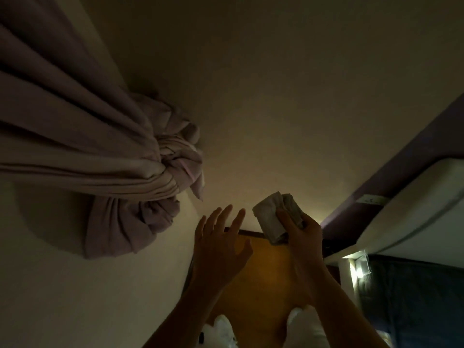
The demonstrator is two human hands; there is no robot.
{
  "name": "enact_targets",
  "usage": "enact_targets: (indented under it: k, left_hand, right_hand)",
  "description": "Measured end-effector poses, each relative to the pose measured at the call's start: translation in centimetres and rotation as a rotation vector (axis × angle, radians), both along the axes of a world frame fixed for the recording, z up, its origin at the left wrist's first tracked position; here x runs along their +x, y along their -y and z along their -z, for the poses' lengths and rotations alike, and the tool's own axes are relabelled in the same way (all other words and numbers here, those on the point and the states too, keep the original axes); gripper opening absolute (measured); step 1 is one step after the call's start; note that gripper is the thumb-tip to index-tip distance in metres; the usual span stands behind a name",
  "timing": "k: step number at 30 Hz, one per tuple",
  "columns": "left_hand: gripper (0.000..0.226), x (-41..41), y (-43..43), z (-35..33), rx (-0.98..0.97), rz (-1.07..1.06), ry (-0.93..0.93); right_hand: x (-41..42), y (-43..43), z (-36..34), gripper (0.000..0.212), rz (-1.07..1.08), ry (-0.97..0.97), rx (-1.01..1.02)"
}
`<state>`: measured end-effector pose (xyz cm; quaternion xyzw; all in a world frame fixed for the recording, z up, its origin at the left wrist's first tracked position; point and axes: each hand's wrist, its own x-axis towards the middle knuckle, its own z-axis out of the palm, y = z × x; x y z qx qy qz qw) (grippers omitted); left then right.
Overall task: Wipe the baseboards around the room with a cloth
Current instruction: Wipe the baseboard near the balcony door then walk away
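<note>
In dim light, my right hand (300,229) grips a bunched pale cloth (272,214), holding it in front of the wall just above the dark baseboard (251,233). The baseboard runs along the foot of the cream wall, at the far end of a narrow strip of orange-brown floor (266,277). My left hand (221,244) is raised beside it with fingers spread, holding nothing, in front of the wall corner and the baseboard's left end. Whether it touches the wall I cannot tell.
A knotted mauve curtain (120,167) hangs at the left, close to the corner. A bed with a white mattress (411,214) and dark purple headboard (391,167) bounds the right side. A small lit lamp (360,268) glows beneath. My white shoes (223,330) stand on the floor.
</note>
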<state>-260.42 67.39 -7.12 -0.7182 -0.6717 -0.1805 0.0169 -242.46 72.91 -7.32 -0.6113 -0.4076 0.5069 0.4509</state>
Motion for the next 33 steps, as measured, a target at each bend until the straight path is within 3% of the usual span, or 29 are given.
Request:
enact_targets:
  k: [6, 17, 24, 28, 33]
  left_hand:
    - [0.061, -0.3, 1.1, -0.7, -0.013, -0.218, 0.053]
    - [0.065, 4.6, 7.6, 1.1, -0.102, -0.879, 0.096]
    - [0.063, 9.4, 16.5, 1.4, -0.12, -1.271, 0.167]
    - [0.059, 12.5, 21.3, 1.2, -0.137, -1.513, 0.162]
    - [0.059, 16.0, 27.2, 1.0, -0.115, -1.726, 0.226]
  right_hand:
    - [-1.0, -2.3, 0.1, 0.02, -0.171, 0.116, 0.061]
    - [-3.9, -4.2, 0.1, 0.026, -0.82, 0.13, 0.115]
    - [-5.6, 2.1, 0.5, 0.014, -1.233, 0.036, 0.093]
    - [-6.7, 7.4, 0.6, 0.019, -1.442, -0.02, 0.034]
    - [-7.1, 14.2, 0.1, 0.03, -1.643, -0.04, 0.114]
